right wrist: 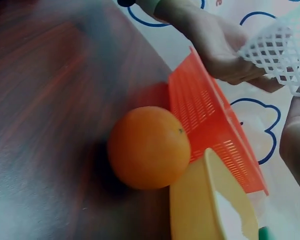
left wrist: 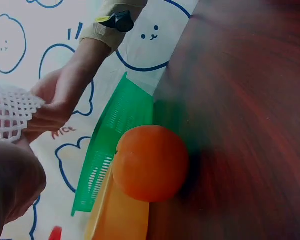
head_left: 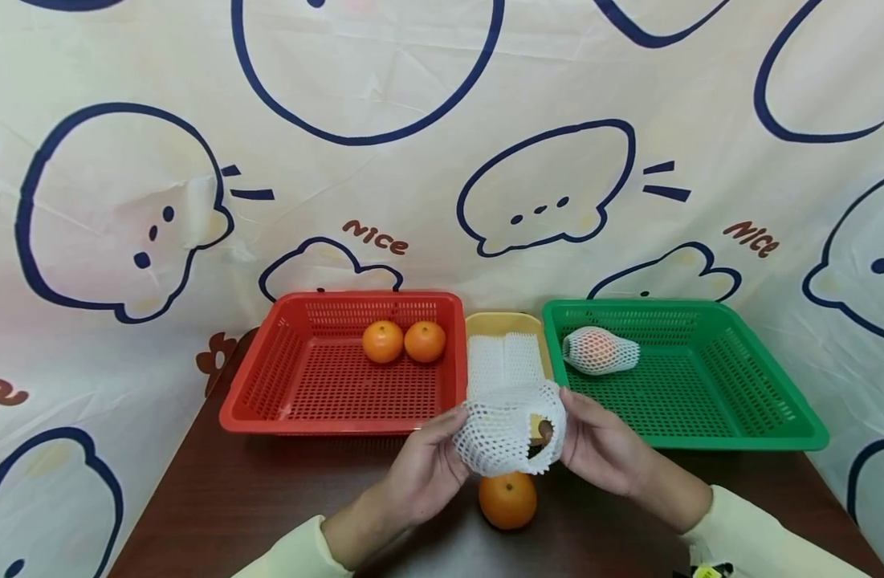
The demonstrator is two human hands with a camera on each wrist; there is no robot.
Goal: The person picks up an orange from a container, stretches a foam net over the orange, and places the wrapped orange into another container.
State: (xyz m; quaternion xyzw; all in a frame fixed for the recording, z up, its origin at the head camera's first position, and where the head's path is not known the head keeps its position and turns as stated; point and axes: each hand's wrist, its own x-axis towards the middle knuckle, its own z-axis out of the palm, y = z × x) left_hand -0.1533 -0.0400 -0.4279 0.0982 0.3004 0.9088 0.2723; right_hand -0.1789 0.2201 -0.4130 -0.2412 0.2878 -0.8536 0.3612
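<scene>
Both hands hold a white foam fruit net stretched open above the table. My left hand pinches its left end between thumb and fingers, while my right hand grips the right rim. Through the net's opening some yellow and brown shows. Just below the net, an orange rests on the dark table; both wrist views show it up close, the left one with the net off to its side.
Behind the hands, a yellow tray holds more white foam nets. A red basket with two oranges stands left. To the right is a green basket containing a net-wrapped fruit. A patterned cloth hangs behind.
</scene>
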